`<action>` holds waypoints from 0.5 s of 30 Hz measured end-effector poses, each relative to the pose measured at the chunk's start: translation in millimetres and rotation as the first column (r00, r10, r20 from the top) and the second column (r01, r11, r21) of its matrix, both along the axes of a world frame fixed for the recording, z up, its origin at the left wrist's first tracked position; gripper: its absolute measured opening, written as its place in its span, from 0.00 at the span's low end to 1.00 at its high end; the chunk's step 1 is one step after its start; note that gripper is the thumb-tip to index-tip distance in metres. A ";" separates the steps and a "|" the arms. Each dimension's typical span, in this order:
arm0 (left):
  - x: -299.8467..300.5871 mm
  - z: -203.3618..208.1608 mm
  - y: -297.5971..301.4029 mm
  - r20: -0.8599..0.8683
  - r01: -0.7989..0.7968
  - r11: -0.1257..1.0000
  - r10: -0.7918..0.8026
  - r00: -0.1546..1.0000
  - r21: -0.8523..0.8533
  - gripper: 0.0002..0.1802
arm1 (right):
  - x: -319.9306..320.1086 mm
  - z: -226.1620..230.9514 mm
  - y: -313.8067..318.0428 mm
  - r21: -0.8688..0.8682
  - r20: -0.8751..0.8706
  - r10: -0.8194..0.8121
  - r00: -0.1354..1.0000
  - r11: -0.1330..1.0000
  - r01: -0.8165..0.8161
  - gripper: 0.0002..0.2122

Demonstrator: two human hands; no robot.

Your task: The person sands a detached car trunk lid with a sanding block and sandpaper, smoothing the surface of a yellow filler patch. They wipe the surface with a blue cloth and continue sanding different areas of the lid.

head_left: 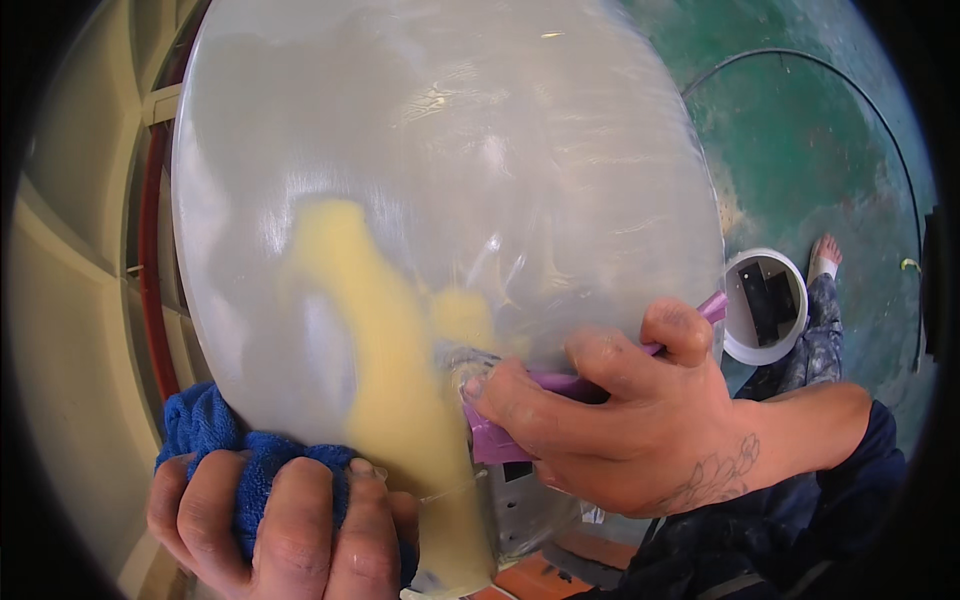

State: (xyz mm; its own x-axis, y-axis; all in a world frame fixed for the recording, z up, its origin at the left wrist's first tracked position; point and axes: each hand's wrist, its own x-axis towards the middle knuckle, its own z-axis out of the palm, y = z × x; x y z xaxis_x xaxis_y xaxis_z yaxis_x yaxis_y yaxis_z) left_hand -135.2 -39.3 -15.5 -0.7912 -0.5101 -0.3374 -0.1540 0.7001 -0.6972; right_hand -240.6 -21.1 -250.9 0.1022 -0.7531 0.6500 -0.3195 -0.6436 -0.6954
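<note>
In front of me is a large, curved grey panel with a wet-looking shine over its upper and right parts. A smooth yellow patch runs down it towards the near edge. Bunched at the lower left of the panel is a blue towel, gripped by my left hand with bent fingers. My right hand is closed on a thin, shiny purple sheet at the panel's lower right. One end of the sheet sticks out past the little finger; the hand hides its middle.
Right of the panel, a round white bucket with dark pieces inside stands on the green floor. A black hose curves across the floor. A bare foot is beside the bucket. Cream ribbed structure and a red bar lie at left.
</note>
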 end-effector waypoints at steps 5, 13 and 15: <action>5.8 5.7 -8.0 -0.008 0.127 0.988 -0.127 0.992 0.082 0.13 | 4.9 4.8 5.7 0.029 -0.021 -0.045 0.999 0.999 0.045 0.24; 8.1 3.4 -0.6 -0.083 0.152 0.988 -0.150 0.985 0.018 0.09 | 5.7 1.2 3.1 -0.185 -0.131 -0.178 0.975 0.971 0.152 0.19; -0.9 5.2 5.7 -0.033 0.067 0.998 -0.066 0.997 0.020 0.08 | 4.2 2.2 10.0 -0.125 -0.079 -0.105 0.991 0.988 0.095 0.20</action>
